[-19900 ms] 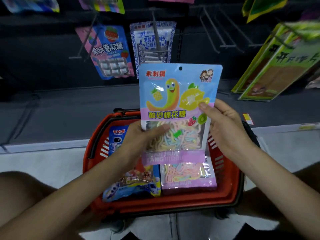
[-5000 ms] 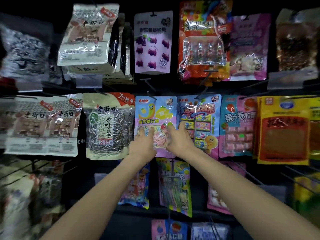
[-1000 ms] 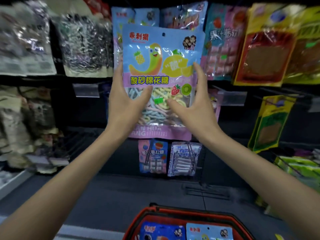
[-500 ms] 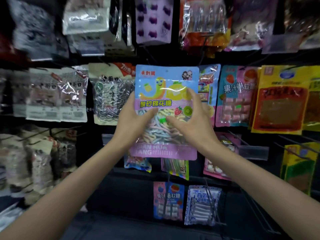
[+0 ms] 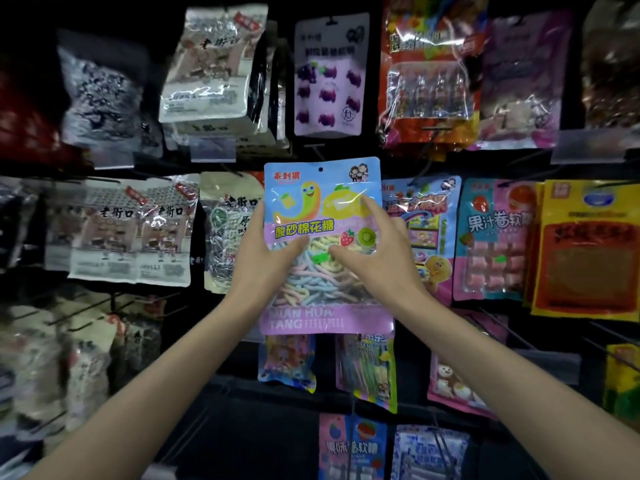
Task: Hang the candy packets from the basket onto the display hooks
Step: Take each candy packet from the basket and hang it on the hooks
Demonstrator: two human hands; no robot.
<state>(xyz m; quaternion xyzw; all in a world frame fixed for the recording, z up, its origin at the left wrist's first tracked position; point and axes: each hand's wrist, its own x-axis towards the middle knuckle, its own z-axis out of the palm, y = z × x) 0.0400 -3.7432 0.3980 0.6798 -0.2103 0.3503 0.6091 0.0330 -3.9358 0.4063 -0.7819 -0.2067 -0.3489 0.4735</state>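
Crowding the dark display rack, hung packets surround the work point: a seed packet (image 5: 227, 233) behind the left hand (image 5: 261, 261), a blue candy bag (image 5: 429, 216) behind the right hand (image 5: 379, 261), and a purple packet (image 5: 329, 77) above. 1 bare display hook (image 5: 316, 151) projects just above the candy packet (image 5: 322, 188). Both arms reach up and forward. Left hand grips the packet's left edge, thumb across the front. Right hand grips the right edge, index finger extended up the front. Packet upright, long axis vertical, printed face toward the camera, hang hole (image 5: 320, 169) uppermost.
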